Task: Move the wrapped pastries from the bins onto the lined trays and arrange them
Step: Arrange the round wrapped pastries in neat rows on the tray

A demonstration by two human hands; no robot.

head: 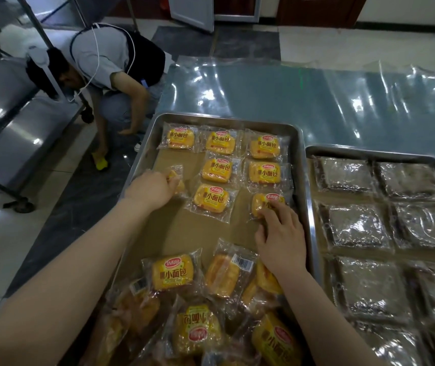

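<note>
A steel tray (302, 165) lined with brown paper holds several yellow wrapped pastries (215, 167) laid in rows at its far end. My left hand (153, 188) grips one wrapped pastry (178, 175) at the left column, second row. My right hand (281, 236) rests with fingers on another wrapped pastry (260, 204) in the right column, third row. A loose pile of wrapped pastries (197, 313) lies at the tray's near end, some upside down. No bin is in view.
A second steel tray (369, 151) to the right holds several dark wrapped squares (356, 228). Clear plastic sheeting (316, 101) covers the table beyond. At the left, a person (110, 75) crouches on the floor beside a steel rack (13, 114).
</note>
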